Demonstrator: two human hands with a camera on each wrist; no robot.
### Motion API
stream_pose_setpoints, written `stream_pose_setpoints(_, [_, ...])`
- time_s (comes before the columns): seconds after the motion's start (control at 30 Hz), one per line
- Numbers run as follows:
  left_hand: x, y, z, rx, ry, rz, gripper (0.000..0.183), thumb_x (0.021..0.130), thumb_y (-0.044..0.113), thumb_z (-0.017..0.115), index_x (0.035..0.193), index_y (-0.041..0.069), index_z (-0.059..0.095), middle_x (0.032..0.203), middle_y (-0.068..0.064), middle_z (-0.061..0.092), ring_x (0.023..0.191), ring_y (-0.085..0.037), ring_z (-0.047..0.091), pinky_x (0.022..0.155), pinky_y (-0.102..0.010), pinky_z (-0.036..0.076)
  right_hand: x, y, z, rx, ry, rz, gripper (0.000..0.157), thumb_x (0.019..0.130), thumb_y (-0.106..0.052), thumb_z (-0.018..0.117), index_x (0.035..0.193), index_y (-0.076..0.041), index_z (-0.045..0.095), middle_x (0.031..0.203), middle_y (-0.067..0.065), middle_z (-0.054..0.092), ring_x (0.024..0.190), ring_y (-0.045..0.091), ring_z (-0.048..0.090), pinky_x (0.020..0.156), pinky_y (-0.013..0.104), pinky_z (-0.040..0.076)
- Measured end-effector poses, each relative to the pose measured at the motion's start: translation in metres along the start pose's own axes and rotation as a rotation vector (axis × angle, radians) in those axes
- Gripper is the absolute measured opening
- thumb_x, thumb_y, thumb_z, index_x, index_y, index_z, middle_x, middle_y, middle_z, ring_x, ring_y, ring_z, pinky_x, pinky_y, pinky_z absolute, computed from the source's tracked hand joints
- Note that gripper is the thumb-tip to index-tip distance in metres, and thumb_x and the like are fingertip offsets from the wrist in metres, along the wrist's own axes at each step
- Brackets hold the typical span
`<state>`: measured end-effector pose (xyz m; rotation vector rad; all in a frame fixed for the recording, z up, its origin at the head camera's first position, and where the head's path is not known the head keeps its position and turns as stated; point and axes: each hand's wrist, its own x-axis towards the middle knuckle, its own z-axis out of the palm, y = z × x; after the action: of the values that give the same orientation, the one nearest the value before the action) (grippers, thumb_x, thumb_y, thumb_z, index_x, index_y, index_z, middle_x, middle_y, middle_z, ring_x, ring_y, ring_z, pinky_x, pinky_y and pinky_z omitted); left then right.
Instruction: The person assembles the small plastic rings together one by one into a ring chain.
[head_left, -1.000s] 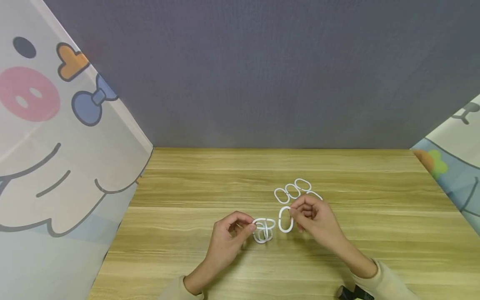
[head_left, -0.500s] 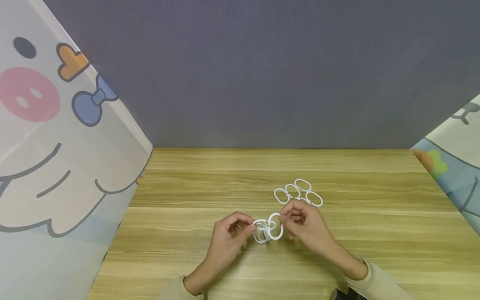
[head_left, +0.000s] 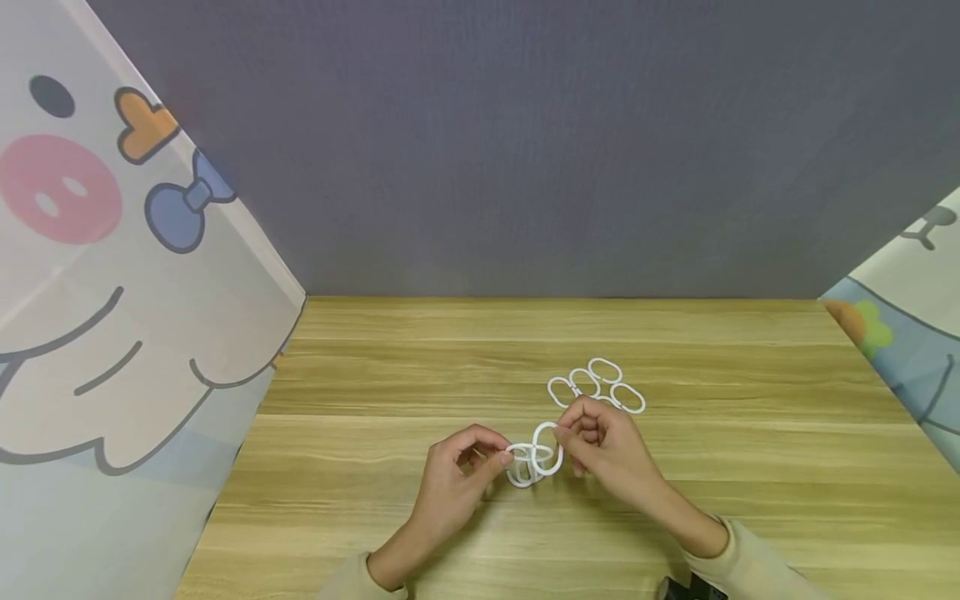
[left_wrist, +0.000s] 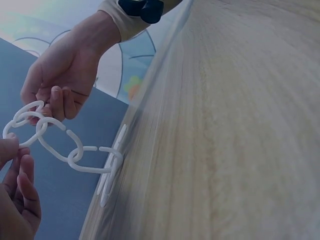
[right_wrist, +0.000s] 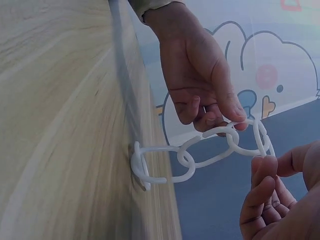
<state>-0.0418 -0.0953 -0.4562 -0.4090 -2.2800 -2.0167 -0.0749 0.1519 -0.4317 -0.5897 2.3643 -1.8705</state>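
Observation:
My left hand [head_left: 461, 475] pinches a white oval chain link [head_left: 519, 445] between thumb and fingertips. More linked ovals hang below it as a short chain [left_wrist: 90, 170], whose lower end reaches the tabletop. Opposite, my right hand [head_left: 611, 454] pinches another white link [head_left: 546, 474] by its right side, its other fingers curled in. Both wrist views show this link passing through the one in my left hand. Each link is an open oval with a small gap, visible on the hanging ones. My right fingertips [right_wrist: 265, 165] cover part of their link.
Several loose white links [head_left: 621, 375] lie on the wooden table [head_left: 375, 358] beyond my right hand, which partly hides them. A grey partition [head_left: 562, 167] rises at the table's back edge. Cartoon-printed panels [head_left: 150, 300] stand at the sides.
My right hand has brought its link leftward from beside the chain, and the link now hooks through the one in my left hand. My left hand has stayed in place.

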Motion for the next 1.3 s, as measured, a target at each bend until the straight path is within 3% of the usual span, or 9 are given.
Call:
stream_pose_setpoints(0.3, [0.000,-0.003,0.000,0.008,0.002,0.018,0.007,0.098,0.004,0.083,0.101,0.000,0.079,0.092,-0.009,0.078,0.082,-0.006,0.064,0.069,-0.021,0.052,-0.001,0.000,0.002,0.000,-0.006,0.032,0.008,0.099,0.006,0.070,0.094,0.000,0.068,0.065,0.000,0.062,0.050,0.010,0.057,0.040,0.023,0.044])
stream_pose_setpoints(0.57, [0.000,-0.001,0.000,0.004,0.010,-0.030,0.007,0.097,0.005,0.084,0.102,0.003,0.080,0.094,-0.006,0.078,0.085,-0.007,0.065,0.071,-0.020,0.053,-0.001,0.003,-0.002,-0.011,0.038,0.045,0.007,0.101,0.004,0.072,0.097,-0.001,0.068,0.072,0.011,0.063,0.051,0.020,0.059,0.041,0.023,0.042])
stream_pose_setpoints(0.73, [0.001,0.000,0.000,-0.003,0.014,-0.027,0.008,0.097,0.007,0.084,0.104,0.007,0.080,0.095,-0.005,0.078,0.085,-0.007,0.065,0.070,-0.020,0.053,-0.002,0.005,-0.007,0.011,0.071,0.050,0.004,0.101,0.006,0.072,0.103,0.006,0.069,0.080,0.015,0.067,0.054,0.018,0.062,0.044,0.022,0.045])
stream_pose_setpoints(0.83, [0.001,-0.001,0.000,-0.010,0.014,-0.035,0.008,0.097,0.007,0.084,0.104,0.006,0.080,0.095,-0.005,0.077,0.085,-0.008,0.066,0.070,-0.020,0.052,-0.002,0.006,-0.009,0.032,0.086,0.012,0.016,0.100,0.010,0.071,0.116,0.012,0.072,0.084,0.013,0.070,0.057,0.014,0.062,0.048,0.025,0.052])
stream_pose_setpoints(0.97, [0.001,-0.001,0.001,-0.016,0.011,-0.055,0.009,0.097,0.008,0.085,0.104,0.007,0.080,0.095,-0.004,0.077,0.086,-0.008,0.066,0.071,-0.019,0.052,-0.003,0.007,-0.011,0.029,0.101,-0.049,0.025,0.100,0.011,0.071,0.124,0.010,0.075,0.086,0.005,0.071,0.059,0.010,0.061,0.050,0.027,0.054])
stream_pose_setpoints(1.07, [0.001,-0.002,0.001,-0.018,0.010,-0.066,0.008,0.097,0.008,0.085,0.104,0.006,0.080,0.096,-0.004,0.077,0.086,-0.009,0.066,0.072,-0.019,0.052,-0.004,0.007,-0.011,0.035,0.113,-0.044,0.020,0.100,0.011,0.070,0.120,0.010,0.074,0.086,0.001,0.071,0.059,0.009,0.060,0.049,0.027,0.053])
stream_pose_setpoints(1.3, [0.001,-0.001,0.001,-0.019,-0.001,-0.097,0.009,0.097,0.008,0.085,0.104,0.007,0.079,0.096,-0.003,0.077,0.086,-0.009,0.066,0.072,-0.018,0.051,-0.005,0.005,-0.010,0.093,0.149,0.017,0.016,0.099,0.014,0.068,0.114,0.017,0.064,0.086,0.006,0.073,0.057,0.009,0.059,0.049,0.027,0.053])
